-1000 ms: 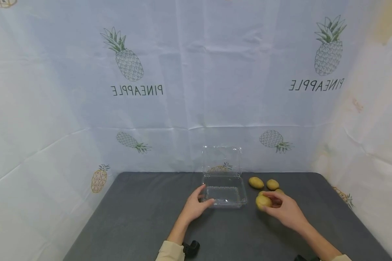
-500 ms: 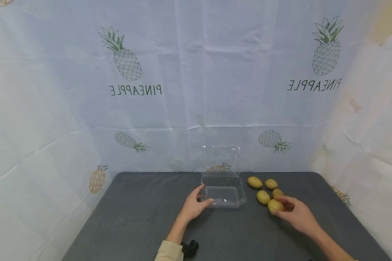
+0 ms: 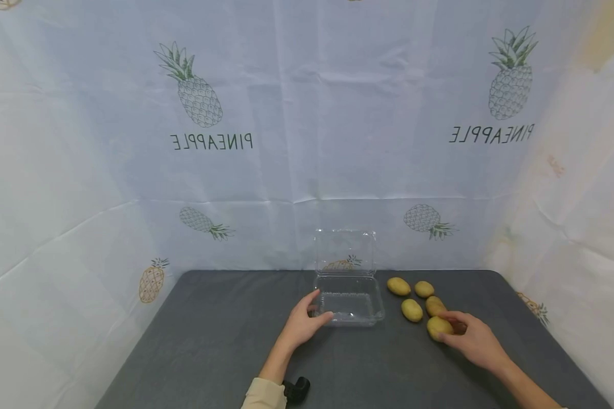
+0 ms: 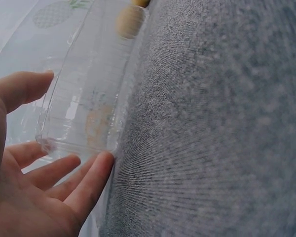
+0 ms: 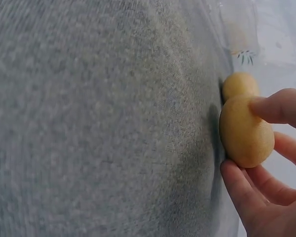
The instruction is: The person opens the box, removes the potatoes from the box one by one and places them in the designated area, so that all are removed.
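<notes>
My right hand (image 3: 474,342) holds a yellow potato (image 3: 439,328) between thumb and fingertips, low over the table at the front of the potato group. In the right wrist view the thumb presses one side of this potato (image 5: 244,133), while fingers curl under the other. My left hand (image 3: 301,326), thumb and fingers spread, stands at the left side of a clear plastic clamshell container (image 3: 352,308). Its lid (image 3: 345,245) is raised at the back, and no potato lies inside. In the left wrist view, fingertips (image 4: 104,159) are right at the container's lower edge.
Several other potatoes lie right of the container: one at the back left (image 3: 398,286), a rounder one (image 3: 424,289), one in front (image 3: 411,311) and one close behind the held potato (image 3: 435,307). A pineapple-print cloth (image 3: 297,142) hangs behind the dark grey table (image 3: 225,341).
My right hand has moved right and slightly toward me with the potato, uncovering the potatoes behind it. My left hand stays beside the container.
</notes>
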`<action>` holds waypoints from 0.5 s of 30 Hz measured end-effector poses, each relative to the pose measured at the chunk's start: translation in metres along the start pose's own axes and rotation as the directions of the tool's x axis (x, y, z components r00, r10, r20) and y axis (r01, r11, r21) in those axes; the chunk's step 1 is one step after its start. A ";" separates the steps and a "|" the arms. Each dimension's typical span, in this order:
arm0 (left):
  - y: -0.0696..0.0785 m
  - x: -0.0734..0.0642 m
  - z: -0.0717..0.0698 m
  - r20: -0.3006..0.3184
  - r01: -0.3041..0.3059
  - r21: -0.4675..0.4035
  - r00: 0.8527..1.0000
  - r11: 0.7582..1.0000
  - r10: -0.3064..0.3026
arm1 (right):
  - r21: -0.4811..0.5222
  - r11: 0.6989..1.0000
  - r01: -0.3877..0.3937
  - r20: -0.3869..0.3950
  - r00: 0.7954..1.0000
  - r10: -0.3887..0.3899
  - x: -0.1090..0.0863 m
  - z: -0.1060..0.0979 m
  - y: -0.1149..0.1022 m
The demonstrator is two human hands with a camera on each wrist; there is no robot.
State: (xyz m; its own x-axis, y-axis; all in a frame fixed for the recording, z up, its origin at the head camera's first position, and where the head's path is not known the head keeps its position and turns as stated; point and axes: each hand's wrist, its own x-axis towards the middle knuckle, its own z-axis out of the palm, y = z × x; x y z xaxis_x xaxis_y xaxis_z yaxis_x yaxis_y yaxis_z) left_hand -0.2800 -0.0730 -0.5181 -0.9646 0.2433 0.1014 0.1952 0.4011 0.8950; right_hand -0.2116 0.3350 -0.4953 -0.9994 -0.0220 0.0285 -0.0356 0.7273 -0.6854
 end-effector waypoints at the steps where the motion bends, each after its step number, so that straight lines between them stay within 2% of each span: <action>1: 0.000 0.000 0.000 -0.002 -0.001 0.000 1.000 1.000 0.001 | -0.001 1.000 0.002 0.002 1.000 -0.002 0.000 0.000 0.000; 15: -0.002 0.001 -0.004 -0.008 0.007 0.000 1.000 1.000 -0.007 | -0.048 0.997 0.055 0.010 0.998 -0.055 -0.002 -0.003 -0.004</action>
State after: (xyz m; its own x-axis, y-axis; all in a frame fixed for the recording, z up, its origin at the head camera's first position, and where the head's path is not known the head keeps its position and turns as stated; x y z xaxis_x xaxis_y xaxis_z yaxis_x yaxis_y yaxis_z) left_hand -0.2823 -0.0767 -0.5183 -0.9674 0.2335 0.0984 0.1883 0.4026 0.8958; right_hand -0.2095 0.3347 -0.4905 -0.9959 -0.0688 0.0584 -0.0903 0.7569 -0.6473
